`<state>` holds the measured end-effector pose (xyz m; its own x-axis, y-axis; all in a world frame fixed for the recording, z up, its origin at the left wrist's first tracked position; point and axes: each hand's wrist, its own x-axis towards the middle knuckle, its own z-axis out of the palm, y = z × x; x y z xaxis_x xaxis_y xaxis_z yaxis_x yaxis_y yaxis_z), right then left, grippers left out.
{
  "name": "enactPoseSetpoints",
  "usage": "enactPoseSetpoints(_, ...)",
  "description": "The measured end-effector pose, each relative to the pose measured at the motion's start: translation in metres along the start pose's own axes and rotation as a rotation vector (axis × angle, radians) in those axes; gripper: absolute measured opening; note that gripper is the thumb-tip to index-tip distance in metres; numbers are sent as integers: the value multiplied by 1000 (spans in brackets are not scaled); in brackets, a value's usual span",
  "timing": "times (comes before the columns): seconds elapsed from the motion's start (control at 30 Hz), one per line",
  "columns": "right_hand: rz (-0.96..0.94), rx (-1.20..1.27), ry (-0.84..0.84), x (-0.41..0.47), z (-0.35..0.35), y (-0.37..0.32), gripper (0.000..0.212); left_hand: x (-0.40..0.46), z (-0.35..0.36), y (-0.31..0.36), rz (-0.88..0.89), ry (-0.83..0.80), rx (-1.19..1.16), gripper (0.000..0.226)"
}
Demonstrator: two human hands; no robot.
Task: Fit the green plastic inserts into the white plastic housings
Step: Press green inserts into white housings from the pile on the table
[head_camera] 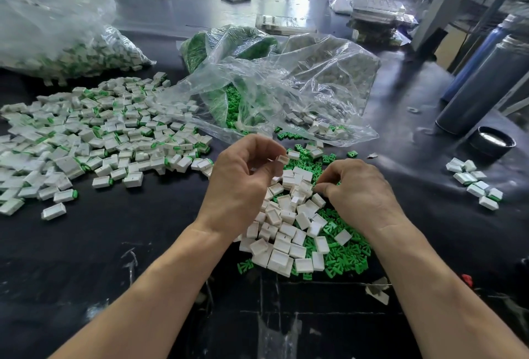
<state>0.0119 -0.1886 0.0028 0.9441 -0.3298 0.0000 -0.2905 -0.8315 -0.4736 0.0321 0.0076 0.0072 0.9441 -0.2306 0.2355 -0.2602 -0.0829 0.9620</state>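
A heap of empty white housings [289, 232] lies in front of me on a bed of loose green inserts [340, 255]. My left hand [243, 181] is raised above the heap and pinches one white housing [282, 159] between thumb and fingertips. My right hand [357, 190] rests low on the heap with its fingers curled down among the parts; what they hold is hidden. To the left spreads a wide pile of housings with green inserts fitted [94, 141].
A crumpled clear plastic bag [286, 87] with green and white parts lies behind the heap. A full bag [57, 44] sits far left. A small group of fitted parts [475, 184], a black cap [492, 141] and dark cylinders [483, 87] stand on the right of the black table [114, 244].
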Motion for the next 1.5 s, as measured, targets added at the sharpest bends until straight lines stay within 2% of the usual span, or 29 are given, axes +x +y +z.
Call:
enactPoseSetpoints(0.27, -15, -16, -14, -1, -3, -3, 15, 0, 1, -1, 4, -10, -9, 34)
enactPoseSetpoints(0.53, 10, 26, -55, -7, -7, -8, 10, -2, 3, 1, -6, -4, -5, 11)
enactPoseSetpoints(0.73, -18, 11, -14, -7, -7, -4, 10, -2, 4, 1, -24, -18, -11, 8)
enactPoseSetpoints(0.8, -50, 121, 37, -8, -7, -1, 8, -3, 5, -1, -30, -20, -2, 8)
enactPoseSetpoints(0.87, -81, 403, 76, -9, -8, -1, 7, -3, 7, -2, -37, -22, 8, 8)
enactPoseSetpoints(0.97, -124, 865, 42, -13, -9, -7, 8, -4, 9, -5, -54, -32, 12, 10)
enactPoseSetpoints(1.07, -113, 1094, -17, -16, -4, -17, 11, -4, 12, -7, -67, -33, 18, 10)
enactPoseSetpoints(1.5, -112, 1026, 23, -18, 8, -19, 7, -3, 12, -9, -74, -59, -58, 14)
